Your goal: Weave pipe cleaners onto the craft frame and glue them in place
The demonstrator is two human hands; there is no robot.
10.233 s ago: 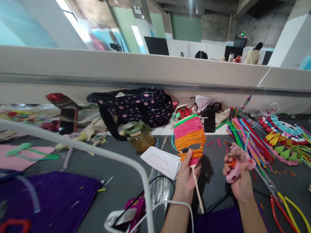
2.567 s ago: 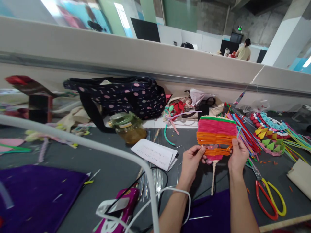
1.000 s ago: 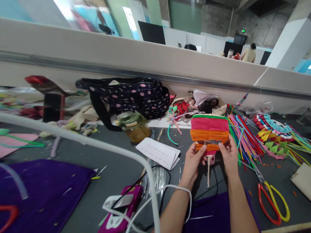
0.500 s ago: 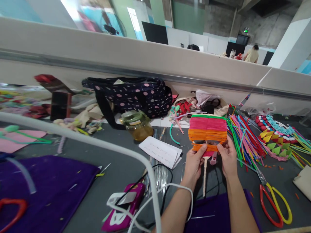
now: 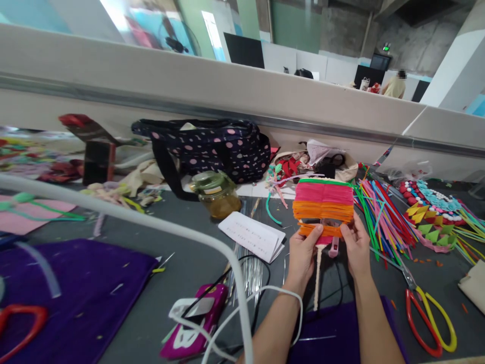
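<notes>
Head camera view shows one woven paddle-shaped fan (image 5: 323,206) held upright between two hands above the grey table (image 5: 197,263). Its face is built of fuzzy pipe cleaners laid in bands: one thin green band on top, one broad pink band, then orange bands lower down. One pale twisted handle (image 5: 317,275) hangs from its bottom edge between the wrists. The left hand (image 5: 302,255) pinches the lower left edge with thumb and fingers; the right hand (image 5: 355,245) grips the lower right edge the same way. A small pink piece, too small to name, shows just under the fan between the thumbs.

Right of the right hand lies one loose sheaf of coloured pipe cleaners (image 5: 379,215), thin and straight, and nearer the person one pair of scissors (image 5: 430,316) with a red and a yellow loop. Farther right sits a flat piece of felt triangles and beads (image 5: 432,210).

Left of the left hand lies one folded white paper (image 5: 257,237), and beyond it one squat glass jar (image 5: 215,194) with a green lid and amber contents. Behind the jar slumps one dark polka-dot bag (image 5: 212,149) of soft cloth. One white tube (image 5: 151,227) curves across the near view, cutting over the table left of the arm, above a magenta phone (image 5: 193,328) and purple felt (image 5: 76,288).
</notes>
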